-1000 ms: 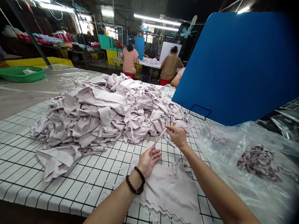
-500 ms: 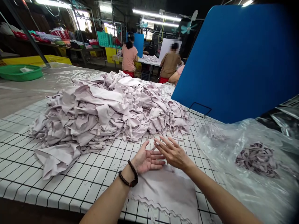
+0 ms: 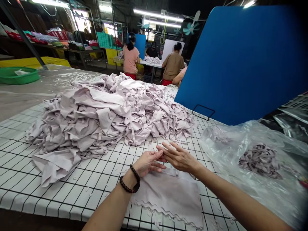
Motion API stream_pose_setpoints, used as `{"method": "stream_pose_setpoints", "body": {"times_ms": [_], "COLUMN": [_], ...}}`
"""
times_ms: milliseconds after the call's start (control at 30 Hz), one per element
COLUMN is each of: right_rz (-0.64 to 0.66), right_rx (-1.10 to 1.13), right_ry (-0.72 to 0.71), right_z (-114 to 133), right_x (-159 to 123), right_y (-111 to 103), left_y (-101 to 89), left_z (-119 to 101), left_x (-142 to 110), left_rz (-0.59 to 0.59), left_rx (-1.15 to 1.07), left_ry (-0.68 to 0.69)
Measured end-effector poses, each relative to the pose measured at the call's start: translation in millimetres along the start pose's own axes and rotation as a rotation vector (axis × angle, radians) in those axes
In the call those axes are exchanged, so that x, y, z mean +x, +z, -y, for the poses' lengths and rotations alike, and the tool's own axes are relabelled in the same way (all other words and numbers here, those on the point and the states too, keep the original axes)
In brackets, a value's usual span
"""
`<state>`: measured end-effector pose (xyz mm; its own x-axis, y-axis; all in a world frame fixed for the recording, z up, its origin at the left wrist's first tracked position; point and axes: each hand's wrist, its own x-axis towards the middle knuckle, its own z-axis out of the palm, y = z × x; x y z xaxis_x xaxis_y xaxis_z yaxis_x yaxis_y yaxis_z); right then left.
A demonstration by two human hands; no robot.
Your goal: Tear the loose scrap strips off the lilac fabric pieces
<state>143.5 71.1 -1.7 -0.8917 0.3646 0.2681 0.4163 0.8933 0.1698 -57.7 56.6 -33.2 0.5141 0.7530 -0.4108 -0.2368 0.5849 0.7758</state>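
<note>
Left hand and right hand: fingers overlap, anything between them can't be made out. Garment: top edge partly covered by both. Scraps near the surface's front edge: too small to identify. Green tray, past left edge: cut off. Co-worker's arm, past far edge: rest behind blue board.

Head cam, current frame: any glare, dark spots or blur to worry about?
Head view: ceiling tube and window blown out; head view: bright glints on clear plastic bag; head view: right corners fall to black; head view: left hand and right hand well lit, detail between fingertips unclear.
</note>
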Motion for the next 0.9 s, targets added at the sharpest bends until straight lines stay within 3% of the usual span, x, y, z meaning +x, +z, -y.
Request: {"method": "stream_pose_setpoints", "body": {"times_ms": [167,333,400,500,600,700,900], "right_rz": [-0.022,-0.254,-0.174,-0.037,-0.065,-0.151,-0.160], "right_rx": [0.097,0.658,0.908,1.092,1.084,0.934,0.764], "right_ry": [0.064,0.597,0.731,0.766,0.773,0.789,0.720], "right_z": [-1,4,3,-2,-4,-4,1], "right_x": [-4,3,9,14,15,14,13], "right_y": [2,3,2,6,13,18,21], "left_y": [-1.5,-0.8,0.3,1.2,0.9,1.1,2.6], "left_z": [1,2,4,6,11,14,15], "left_x": [0,2,4,6,8,10,9], "left_rz": [0.006,-0.011,-0.019,-0.056,-0.212,-0.377,-0.392], "left_rx": [0.090,0.176,0.207,0.251,0.274,0.290,0.364], "left_ry": [0.088,0.131,0.134,0.149,0.239,0.315,0.329]}}
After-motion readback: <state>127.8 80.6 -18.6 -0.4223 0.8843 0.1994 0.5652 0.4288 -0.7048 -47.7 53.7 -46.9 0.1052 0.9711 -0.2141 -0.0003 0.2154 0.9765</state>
